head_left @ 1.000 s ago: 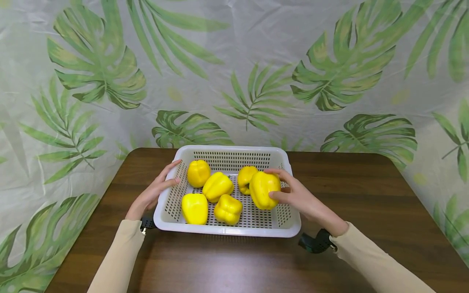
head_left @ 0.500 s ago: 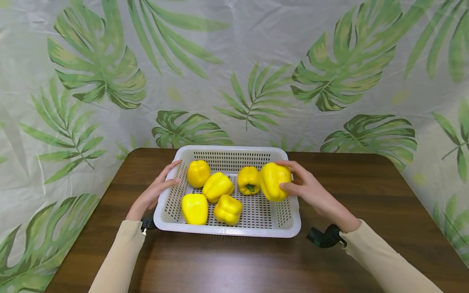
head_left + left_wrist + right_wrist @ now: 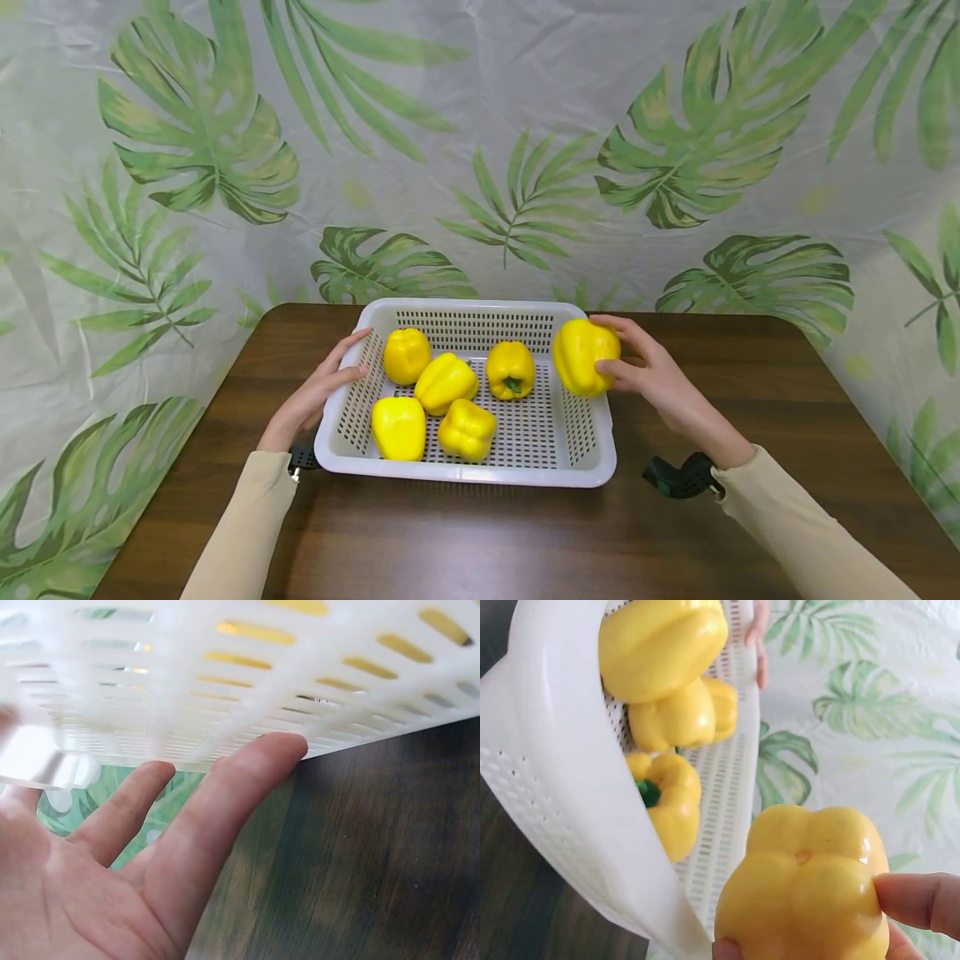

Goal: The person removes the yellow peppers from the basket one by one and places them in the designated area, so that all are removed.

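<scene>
Here, a yellow pepper (image 3: 579, 357) in right fingers (image 3: 926, 901), a white basket (image 3: 461, 473) in left fingers (image 3: 225, 799), five other peppers (image 3: 446, 383) inside.

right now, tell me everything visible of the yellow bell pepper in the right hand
The yellow bell pepper looks smooth and glossy, with rounded lobes meeting at a small tan mark on the end facing the right wrist camera. Its stem is hidden. The right hand holds it up near the far right corner of the white perforated basket; whether pepper and basket touch is unclear.
</scene>
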Motion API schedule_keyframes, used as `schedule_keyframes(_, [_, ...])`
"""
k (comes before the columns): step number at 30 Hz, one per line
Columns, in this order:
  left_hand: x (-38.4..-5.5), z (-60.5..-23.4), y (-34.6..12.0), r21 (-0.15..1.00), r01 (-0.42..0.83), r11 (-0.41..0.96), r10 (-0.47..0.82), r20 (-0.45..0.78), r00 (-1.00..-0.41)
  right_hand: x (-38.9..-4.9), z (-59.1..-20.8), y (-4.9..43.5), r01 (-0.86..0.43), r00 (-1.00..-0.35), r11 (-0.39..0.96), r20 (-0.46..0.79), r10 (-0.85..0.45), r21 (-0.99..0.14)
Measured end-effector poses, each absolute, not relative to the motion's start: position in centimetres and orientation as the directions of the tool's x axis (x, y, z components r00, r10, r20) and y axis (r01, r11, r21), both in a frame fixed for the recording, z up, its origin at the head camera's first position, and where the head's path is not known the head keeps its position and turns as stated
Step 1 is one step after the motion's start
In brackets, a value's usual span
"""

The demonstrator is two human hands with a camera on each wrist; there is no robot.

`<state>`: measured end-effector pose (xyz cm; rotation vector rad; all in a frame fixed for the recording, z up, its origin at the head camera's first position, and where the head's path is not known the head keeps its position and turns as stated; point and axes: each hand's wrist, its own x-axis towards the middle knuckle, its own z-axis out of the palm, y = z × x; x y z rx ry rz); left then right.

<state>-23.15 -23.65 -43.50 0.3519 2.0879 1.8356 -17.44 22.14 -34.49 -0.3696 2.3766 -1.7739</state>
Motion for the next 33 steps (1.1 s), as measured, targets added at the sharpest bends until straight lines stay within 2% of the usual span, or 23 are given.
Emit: schedule_keyframes(33, [-23.2,-43.3,-23.8,0.994,-0.021,0.106,0.416,-0.064,-0.907,-18.8,-35.9,26.5,-0.034,-0.996,0.324,0.006,-0.085,-0.946])
